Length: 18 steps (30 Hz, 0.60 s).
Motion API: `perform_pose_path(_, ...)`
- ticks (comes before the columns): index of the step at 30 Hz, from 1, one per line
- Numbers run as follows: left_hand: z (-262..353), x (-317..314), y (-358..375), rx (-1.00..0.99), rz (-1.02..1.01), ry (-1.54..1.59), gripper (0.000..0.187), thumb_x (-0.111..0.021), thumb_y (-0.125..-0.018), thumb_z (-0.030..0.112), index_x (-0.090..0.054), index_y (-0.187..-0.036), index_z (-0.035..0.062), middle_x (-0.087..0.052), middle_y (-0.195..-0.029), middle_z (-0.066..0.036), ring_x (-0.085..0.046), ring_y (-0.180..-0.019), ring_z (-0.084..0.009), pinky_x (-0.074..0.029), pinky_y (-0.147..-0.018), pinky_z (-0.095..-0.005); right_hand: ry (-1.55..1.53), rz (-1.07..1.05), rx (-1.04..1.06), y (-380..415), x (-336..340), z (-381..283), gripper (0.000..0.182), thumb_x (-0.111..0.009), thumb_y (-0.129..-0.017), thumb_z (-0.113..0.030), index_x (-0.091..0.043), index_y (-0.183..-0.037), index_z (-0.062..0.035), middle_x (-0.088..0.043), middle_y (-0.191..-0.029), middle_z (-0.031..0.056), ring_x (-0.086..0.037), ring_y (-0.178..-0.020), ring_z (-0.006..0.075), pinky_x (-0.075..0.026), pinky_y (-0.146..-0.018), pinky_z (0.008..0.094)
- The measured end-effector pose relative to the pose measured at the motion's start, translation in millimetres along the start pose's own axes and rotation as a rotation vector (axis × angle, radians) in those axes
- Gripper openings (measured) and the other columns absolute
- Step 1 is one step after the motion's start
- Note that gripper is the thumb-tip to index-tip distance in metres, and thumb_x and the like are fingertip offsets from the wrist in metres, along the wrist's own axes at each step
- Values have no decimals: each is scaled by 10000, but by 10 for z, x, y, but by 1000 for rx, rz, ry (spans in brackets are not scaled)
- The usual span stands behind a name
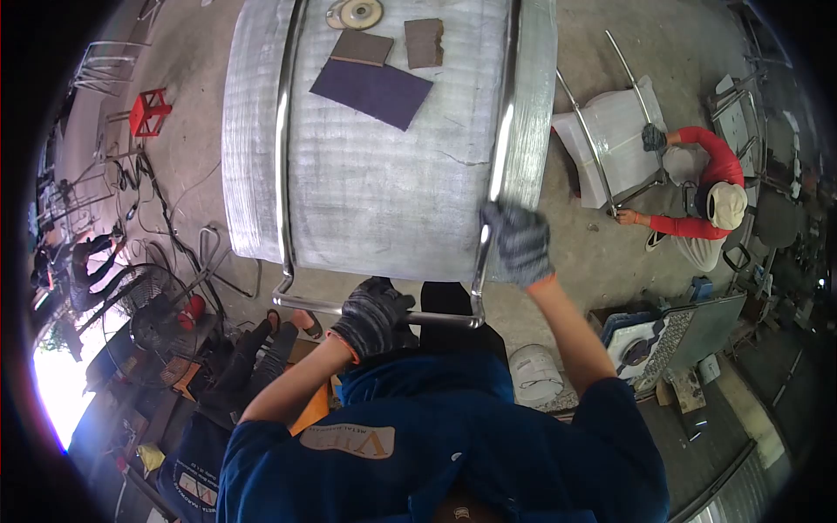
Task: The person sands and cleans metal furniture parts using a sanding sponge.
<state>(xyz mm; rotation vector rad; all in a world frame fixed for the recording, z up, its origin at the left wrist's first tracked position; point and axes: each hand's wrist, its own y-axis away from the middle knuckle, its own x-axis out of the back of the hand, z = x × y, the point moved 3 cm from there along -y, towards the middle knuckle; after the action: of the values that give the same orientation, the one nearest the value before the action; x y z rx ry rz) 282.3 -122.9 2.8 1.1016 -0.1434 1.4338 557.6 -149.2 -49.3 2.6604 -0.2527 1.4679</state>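
A bent, shiny metal tube frame (283, 157) lies over a wrapped, padded work surface (392, 200), its cross bar at the edge nearest me. My left hand (373, 317), in a dark grey knit glove, is wrapped round that cross bar left of its middle. Gloved the same way, my right hand (520, 244) is closed on the right side tube, just above the corner. Between the side tubes lie a dark purple abrasive sheet (373, 91), two brown pieces (362, 47) (424, 44) and a round disc (360, 13).
At the right a person in red sleeves (728, 174) handles another tube frame (586, 131) on a wrapped surface. A red stool (149, 112), a fan (153, 301) and cables stand left. A white bucket (534, 373) and stacked panels (684, 340) are at the lower right.
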Motion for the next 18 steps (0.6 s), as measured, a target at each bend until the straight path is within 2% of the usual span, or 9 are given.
perform_pose_path(1,-34,-108,-16,-3,4,9,376,-651,-798,474,-687,-988,151,-697,-945,-100,-668,-926,-287,-457,-956,-432,284,164,285,253,-115,-7,153,-682,-901,-236,-759,-947,-112,-703,-797,74,-671,-669,217,-538,-604,353)
perform_pose_path(4,-55,-342,-98,87,-161,-57,250,-654,-791,413,-715,-820,173,-680,-710,-87,-684,-740,-287,-493,-783,-425,247,9,180,121,-109,144,229,-631,-930,-216,-714,-1110,-99,-713,-862,35,-668,-655,184,-547,-592,345)
perform_pose_path(6,-38,-335,-117,88,-170,-44,258,-653,-795,419,-715,-801,169,-676,-692,-87,-678,-705,-286,-493,-750,-426,-83,-73,154,-477,-359,722,448,-468,-983,-169,-451,-1407,-27,-696,-1038,38,-668,-722,127,-574,-656,275)
perform_pose_path(7,-24,-337,-110,82,-190,-43,268,-652,-798,425,-715,-781,166,-672,-673,-88,-673,-671,-285,-493,-717,-427,342,-405,-157,-1070,-31,584,405,-451,-980,-186,-528,-1332,-3,-688,-1070,31,-673,-851,148,-562,-747,249)
perform_pose_path(8,-10,-320,-107,87,-193,-35,268,-652,-798,425,-715,-781,166,-672,-673,-88,-673,-671,-285,-493,-717,-427,-301,124,173,-1470,-124,921,372,-471,-963,-210,-594,-1288,-75,-693,-1015,42,-665,-918,185,-551,-777,268)
perform_pose_path(9,0,-293,-101,88,-185,-42,276,-651,-801,431,-715,-784,163,-675,-681,-88,-672,-671,-283,-491,-714,-425,490,11,176,-1940,112,870,329,-518,-940,-241,-650,-1233,-172,-694,-1037,72,-675,-918,228,-557,-759,335)
perform_pose_path(11,31,-266,-101,78,-159,-54,288,-650,-802,445,-707,-773,165,-679,-690,-87,-669,-667,-277,-483,-697,-423,543,-103,-101,-2555,382,745,304,-516,-956,-318,-677,-1192,-214,-689,-1091,89,-687,-898,251,-561,-735,378)
perform_pose_path(15,15,-401,-67,66,-114,-35,301,-638,-807,454,-692,-783,159,-684,-750,-93,-671,-708,-286,-479,-714,-440,392,-21,4,-1864,-90,1230,242,-545,-963,-206,-698,-1144,-159,-710,-1007,136,-703,-869,246,-570,-756,330)
perform_pose_path(18,-5,-286,-109,84,-126,2,294,-657,-782,413,-676,-761,120,-670,-711,-137,-669,-731,-308,-486,-652,-454,258,-26,156,-841,38,422,227,-606,-911,-167,-719,-1108,-167,-726,-942,68,-700,-872,227,-565,-770,319)
